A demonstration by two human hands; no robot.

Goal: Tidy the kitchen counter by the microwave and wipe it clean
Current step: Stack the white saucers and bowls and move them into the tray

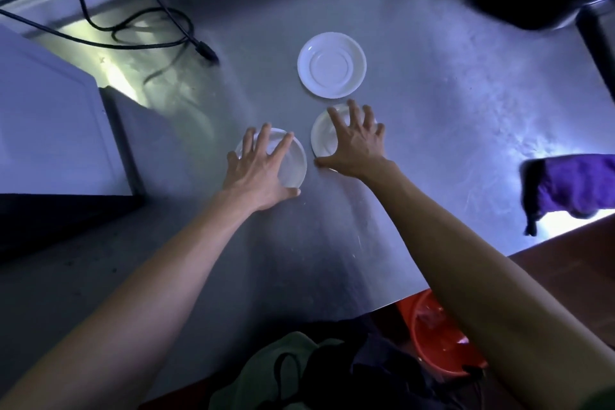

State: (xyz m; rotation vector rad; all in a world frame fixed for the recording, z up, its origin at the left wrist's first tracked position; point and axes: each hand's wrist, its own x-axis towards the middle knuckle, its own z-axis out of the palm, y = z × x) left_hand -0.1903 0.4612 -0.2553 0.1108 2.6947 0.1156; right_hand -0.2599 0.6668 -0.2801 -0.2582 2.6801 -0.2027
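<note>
Brushed steel counter (416, 150), dull and streaked; three round glossy white saucers. Left hand (258, 170) spread flat over the left saucer (293, 160), fingers straight, gripping nothing. Right hand (356, 143) likewise splayed on the right saucer (324, 140). Third saucer (331, 65) bare, just beyond. Purple cloth (572, 186) crumpled at the right edge, well apart. White microwave (50, 116) at left.

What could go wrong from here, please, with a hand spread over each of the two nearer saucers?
1. The left hand and right hand each lie spread on a saucer; on the smooth steel counter one could skid into the third saucer and chip.
2. Stacking them one-handed might let one slip.
3. The black cable lies loose on the counter and could snag when the purple cloth wipes there.
</note>
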